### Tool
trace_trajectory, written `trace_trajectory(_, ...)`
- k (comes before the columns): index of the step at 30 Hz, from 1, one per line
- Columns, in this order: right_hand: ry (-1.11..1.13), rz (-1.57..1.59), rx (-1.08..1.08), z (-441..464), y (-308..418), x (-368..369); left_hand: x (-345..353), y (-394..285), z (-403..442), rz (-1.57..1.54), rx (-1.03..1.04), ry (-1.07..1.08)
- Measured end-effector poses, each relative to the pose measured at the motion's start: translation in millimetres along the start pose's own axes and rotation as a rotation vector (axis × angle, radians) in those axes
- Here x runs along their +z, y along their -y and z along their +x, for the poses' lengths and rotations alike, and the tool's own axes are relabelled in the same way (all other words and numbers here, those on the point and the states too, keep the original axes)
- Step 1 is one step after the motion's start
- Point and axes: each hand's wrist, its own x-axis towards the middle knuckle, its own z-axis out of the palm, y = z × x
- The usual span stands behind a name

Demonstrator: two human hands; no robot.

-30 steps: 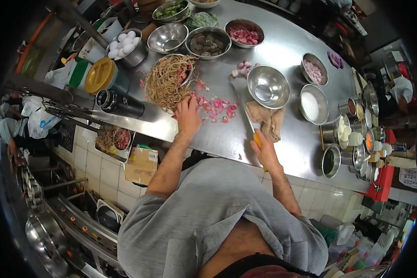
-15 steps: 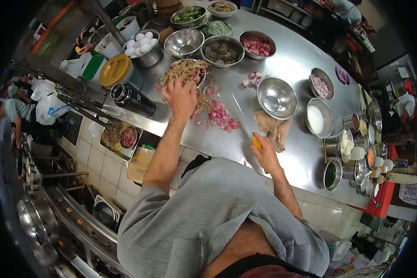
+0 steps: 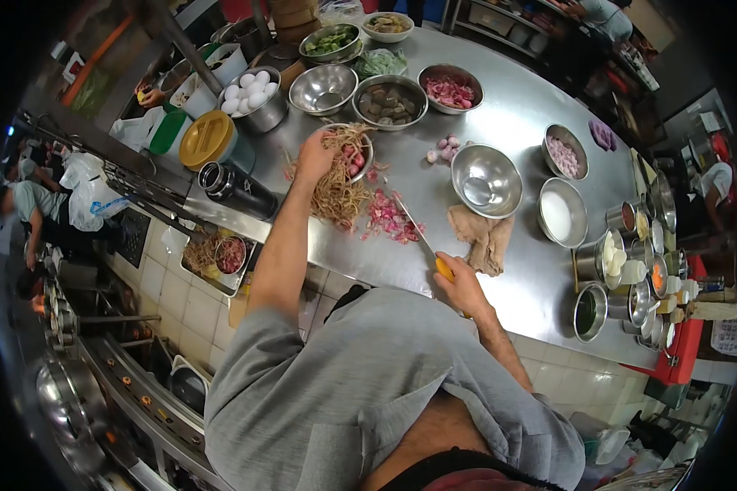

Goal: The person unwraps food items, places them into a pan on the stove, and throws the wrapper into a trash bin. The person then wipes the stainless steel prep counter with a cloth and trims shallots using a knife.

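Note:
My left hand (image 3: 314, 157) is at the left rim of a metal bowl (image 3: 370, 154) of red shallots (image 3: 353, 159). Its fingers curl around dry, stringy shallot stalks (image 3: 350, 133), and the fingertips are partly hidden among them. More tangled stalks (image 3: 336, 199) hang over the near side of the bowl onto the steel table. In my right hand (image 3: 465, 288) is a knife (image 3: 420, 233), gripped by its yellow handle. The blade points up and left, its tip by a scatter of pink shallot skins (image 3: 389, 218).
Right of the skins stand an empty steel bowl (image 3: 486, 182) and a brown cloth (image 3: 481, 237). A black flask (image 3: 237, 191) stands left, near white eggs (image 3: 249, 92) in a pot. Several small containers crowd the right edge. Loose shallots (image 3: 444, 150) lie mid-table.
My left hand has shifted to the bowl's left side, and the stalks have moved, uncovering red shallots. The knife has swung left, its tip now nearer the skins.

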Motion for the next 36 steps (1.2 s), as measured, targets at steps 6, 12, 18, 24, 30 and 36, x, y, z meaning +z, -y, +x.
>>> trace_trajectory(6,-0.081,-0.054,0.023,-3,-8,-4,1,-2,-17,-0.640,-0.163,0.156)
trace_trajectory(12,-0.158,-0.255,0.015,4,-18,6,2,-40,-34,0.192,0.259,-0.300)
trace_trajectory(18,-0.174,-0.245,0.031,3,-18,10,-2,-88,-74,0.283,0.594,-0.127)
trace_trajectory(24,-0.168,-0.251,0.019,4,-18,9,26,-52,-60,0.472,0.422,-0.048)
trace_trajectory(30,-0.165,-0.258,0.014,2,-17,9,12,-61,-43,0.480,0.092,0.259)
trace_trajectory(36,-0.149,-0.235,0.010,2,-18,5,9,-42,-56,-0.264,0.064,0.082)
